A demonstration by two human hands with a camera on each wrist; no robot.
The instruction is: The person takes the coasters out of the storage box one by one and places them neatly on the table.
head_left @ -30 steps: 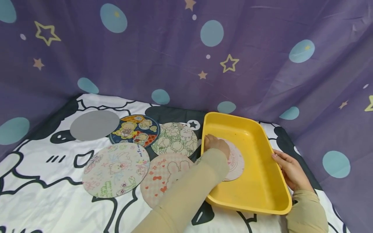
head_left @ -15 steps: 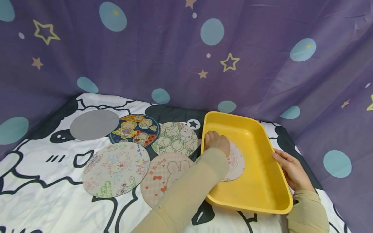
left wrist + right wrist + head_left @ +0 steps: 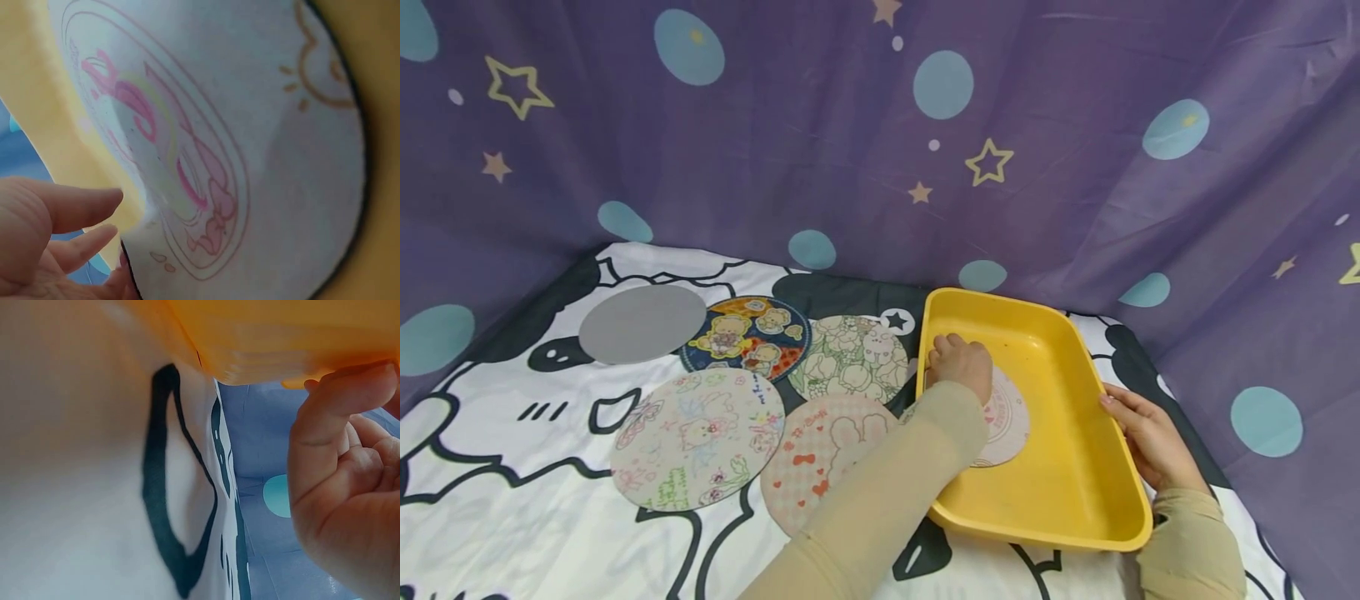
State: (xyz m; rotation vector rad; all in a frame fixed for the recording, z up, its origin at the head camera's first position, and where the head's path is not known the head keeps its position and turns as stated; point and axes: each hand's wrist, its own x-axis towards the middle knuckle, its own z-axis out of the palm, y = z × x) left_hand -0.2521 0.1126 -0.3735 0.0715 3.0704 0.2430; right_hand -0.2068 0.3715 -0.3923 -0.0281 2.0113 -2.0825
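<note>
In the head view, my left hand (image 3: 961,367) is inside the yellow tray (image 3: 1060,467), near its left wall. It holds the edge of a pale round mat (image 3: 1011,421) with pink print, which lies in the tray. From the left wrist, that mat (image 3: 300,175) shows a pink and yellow cartoon, and its edge bends up beside the fingers (image 3: 87,209); some fingertips are hidden behind the edge. My right hand (image 3: 1153,437) grips the tray's right rim. Seen from the right wrist, its fingers (image 3: 344,406) curl against the tray's underside.
Left of the tray, several round mats lie close together or overlapping: a grey one (image 3: 643,323), a dark blue one (image 3: 748,333), a green-patterned one (image 3: 850,358), a doodle-patterned one (image 3: 700,442) and a pink checked one (image 3: 808,454). A purple curtain (image 3: 820,133) hangs behind.
My left hand's fingers have shifted slightly right, away from the tray's left wall, and curled a little more. My right hand and the tray stay in place.
</note>
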